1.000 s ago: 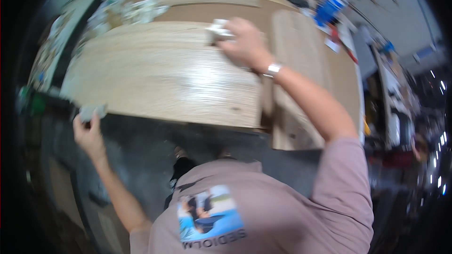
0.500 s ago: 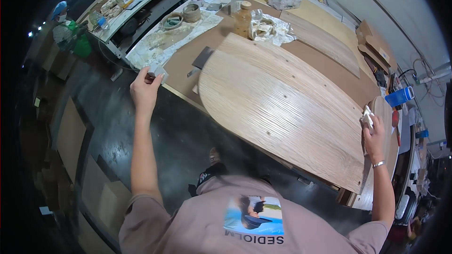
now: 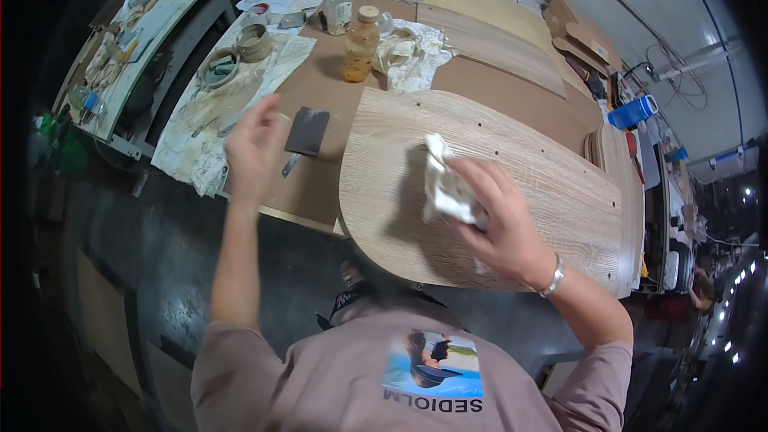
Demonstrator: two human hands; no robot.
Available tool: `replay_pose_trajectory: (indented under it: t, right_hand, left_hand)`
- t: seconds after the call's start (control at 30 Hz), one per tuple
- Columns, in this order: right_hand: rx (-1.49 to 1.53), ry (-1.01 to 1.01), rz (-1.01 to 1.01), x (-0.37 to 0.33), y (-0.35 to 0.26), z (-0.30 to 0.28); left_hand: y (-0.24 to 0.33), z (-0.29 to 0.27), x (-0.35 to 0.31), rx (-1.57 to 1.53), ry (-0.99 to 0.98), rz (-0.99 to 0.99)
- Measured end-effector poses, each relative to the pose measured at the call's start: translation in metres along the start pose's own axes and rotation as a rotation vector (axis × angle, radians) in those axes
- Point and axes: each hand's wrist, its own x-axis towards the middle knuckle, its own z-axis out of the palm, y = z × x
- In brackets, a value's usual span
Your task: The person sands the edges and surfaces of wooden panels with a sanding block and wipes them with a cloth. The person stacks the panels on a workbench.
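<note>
My right hand (image 3: 508,220) grips a crumpled white cloth (image 3: 448,184) over the left half of a pale wood-grain board (image 3: 552,216) with one rounded end. Small dark holes run along the board's edges. Motion blurs my left hand (image 3: 254,152), raised at the left of the bench with its fingers pointing up and away. A light grey piece (image 3: 229,122) shows right beside it; whether the fingers touch it I cannot tell. Between that hand and the board lie a dark grey rectangular sheet (image 3: 306,131) and a small metal strip (image 3: 290,164).
Beyond the board stand a jar of amber liquid (image 3: 362,46), a clear bottle (image 3: 340,4) and a crumpled stained cloth (image 3: 412,48). At the left are a tin (image 3: 254,43) and a round dish (image 3: 220,68). Stacked boards (image 3: 612,152) and a blue container (image 3: 632,112) are at the right.
My right hand has brought the white cloth left from the board's far right end. My left hand, earlier pinching a light grey piece at the bench edge, now appears farther over the bench.
</note>
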Motion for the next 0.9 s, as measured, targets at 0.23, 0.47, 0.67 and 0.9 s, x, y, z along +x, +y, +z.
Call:
replay_pose_trajectory:
  t: [0.23,0.47,0.67,0.9]
  right_hand:
    - [0.364,0.023,0.227,0.019,0.032,-0.001]
    - [-0.285,0.01,0.232,-0.033,0.113,-0.011]
    - [-0.272,0.062,0.234,-0.03,0.114,-0.009]
    - [-0.243,0.094,0.212,-0.035,0.109,-0.008]
  left_hand:
    - [0.132,0.057,-0.063,0.15,-0.755,0.475]
    - [0.097,0.056,-0.043,0.27,-0.7,0.812]
    - [0.083,0.035,0.039,0.251,-0.334,0.312]
    - [0.066,0.075,0.077,0.623,-0.652,0.06]
